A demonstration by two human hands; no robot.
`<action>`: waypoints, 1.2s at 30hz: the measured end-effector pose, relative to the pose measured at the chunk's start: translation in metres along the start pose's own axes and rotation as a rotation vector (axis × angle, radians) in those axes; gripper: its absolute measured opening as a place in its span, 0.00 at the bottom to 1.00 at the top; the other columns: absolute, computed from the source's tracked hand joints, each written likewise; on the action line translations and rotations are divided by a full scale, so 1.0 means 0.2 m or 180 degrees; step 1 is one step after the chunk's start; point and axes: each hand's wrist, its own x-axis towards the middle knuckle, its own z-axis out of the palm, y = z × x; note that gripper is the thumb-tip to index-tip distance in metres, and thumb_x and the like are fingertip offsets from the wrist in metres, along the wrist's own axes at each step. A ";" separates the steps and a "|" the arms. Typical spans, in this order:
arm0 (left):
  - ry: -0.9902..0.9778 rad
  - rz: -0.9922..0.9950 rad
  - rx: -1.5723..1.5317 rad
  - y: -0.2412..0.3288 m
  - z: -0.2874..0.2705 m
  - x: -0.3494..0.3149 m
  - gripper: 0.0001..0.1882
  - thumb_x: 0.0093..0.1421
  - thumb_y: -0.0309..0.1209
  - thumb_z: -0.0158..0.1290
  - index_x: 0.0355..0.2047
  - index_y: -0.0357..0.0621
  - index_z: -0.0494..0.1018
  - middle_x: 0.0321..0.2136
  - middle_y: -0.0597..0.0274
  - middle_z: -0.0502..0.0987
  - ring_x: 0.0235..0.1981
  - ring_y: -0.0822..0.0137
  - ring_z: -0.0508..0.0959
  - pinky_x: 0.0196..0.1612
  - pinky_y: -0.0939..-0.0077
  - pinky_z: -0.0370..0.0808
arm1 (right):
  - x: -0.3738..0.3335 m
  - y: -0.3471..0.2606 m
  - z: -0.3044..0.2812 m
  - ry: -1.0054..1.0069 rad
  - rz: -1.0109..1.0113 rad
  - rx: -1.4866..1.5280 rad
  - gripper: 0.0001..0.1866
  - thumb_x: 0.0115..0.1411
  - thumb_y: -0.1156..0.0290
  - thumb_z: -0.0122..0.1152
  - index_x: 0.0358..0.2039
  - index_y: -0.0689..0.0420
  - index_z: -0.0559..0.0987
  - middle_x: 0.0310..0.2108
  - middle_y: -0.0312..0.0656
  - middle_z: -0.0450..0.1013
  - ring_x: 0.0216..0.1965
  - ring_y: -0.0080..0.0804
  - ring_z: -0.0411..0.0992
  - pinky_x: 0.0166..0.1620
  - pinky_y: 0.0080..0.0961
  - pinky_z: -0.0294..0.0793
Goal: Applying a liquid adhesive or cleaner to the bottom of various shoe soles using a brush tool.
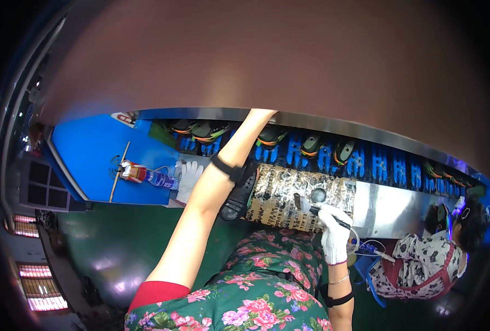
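My right hand (335, 231), in a white glove, is closed round a dark-handled brush (314, 210). Its head points left, over a tape-covered cardboard sheet (278, 187) with dark handwriting. Just beyond the brush is a small round grey dish (318, 195). My left arm (209, 190), banded in black near the elbow, stretches forward, and its hand is hidden behind the large brown panel (267, 60). Beside that forearm stands a black clog (240, 193) with holes, at the cardboard's left edge.
Blue racks (325, 160) under the panel's metal edge hold several dark shoe parts (310, 144) with orange trim. A white glove (190, 177), a bottle (158, 179) and a thin stick (119, 171) lie left, by a blue surface (85, 149). A co-worker (418, 265) sits at right.
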 end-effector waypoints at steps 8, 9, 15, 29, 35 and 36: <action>-0.0476 -0.0534 0.0821 -0.06 0.11 0.08 0.25 0.79 0.45 0.50 0.62 0.36 0.74 0.63 0.54 0.77 0.63 0.63 0.76 0.66 0.60 0.75 | 0.02 -0.04 -0.01 0.0067 -0.0050 0.0305 0.11 0.60 0.82 0.72 0.44 0.67 0.89 0.44 0.48 0.87 0.36 0.27 0.82 0.40 0.21 0.78; -0.0487 -0.0512 0.0718 0.01 0.08 0.03 0.24 0.79 0.44 0.50 0.61 0.36 0.75 0.62 0.54 0.78 0.63 0.64 0.76 0.65 0.60 0.75 | 0.02 -0.06 -0.02 0.0040 0.0011 0.0512 0.12 0.60 0.83 0.71 0.45 0.67 0.88 0.45 0.49 0.87 0.35 0.26 0.80 0.39 0.21 0.78; 0.0157 0.0449 0.0397 0.48 -0.25 -0.70 0.21 0.68 0.27 0.61 0.60 0.36 0.75 0.61 0.46 0.75 0.64 0.57 0.74 0.65 0.59 0.72 | -0.02 -0.21 -0.08 0.0351 0.0287 0.1328 0.13 0.61 0.82 0.68 0.48 0.68 0.86 0.47 0.53 0.85 0.35 0.28 0.80 0.37 0.20 0.77; -0.1551 -0.3248 -0.3269 0.16 -0.14 -1.30 0.30 0.59 0.31 0.58 0.59 0.25 0.75 0.53 0.41 0.85 0.54 0.50 0.86 0.65 0.56 0.79 | -0.14 -0.60 0.30 -0.0617 -0.0980 -0.0202 0.14 0.59 0.82 0.73 0.46 0.66 0.88 0.47 0.51 0.86 0.45 0.36 0.85 0.50 0.29 0.84; -0.1429 -0.3223 -0.4108 0.24 0.03 -1.43 0.52 0.67 0.77 0.46 0.73 0.44 0.68 0.66 0.50 0.77 0.65 0.51 0.79 0.69 0.46 0.75 | -0.13 -0.63 0.34 -0.0519 -0.2185 -0.1125 0.10 0.53 0.87 0.74 0.36 0.64 0.89 0.39 0.51 0.87 0.45 0.42 0.86 0.48 0.33 0.86; -0.1300 -0.3297 -0.4080 0.26 0.05 -1.43 0.55 0.65 0.80 0.41 0.73 0.45 0.68 0.66 0.51 0.77 0.64 0.52 0.79 0.68 0.46 0.76 | -0.12 -0.63 0.34 -0.0414 -0.2378 -0.1402 0.10 0.53 0.88 0.75 0.36 0.64 0.89 0.39 0.50 0.87 0.40 0.40 0.86 0.45 0.33 0.85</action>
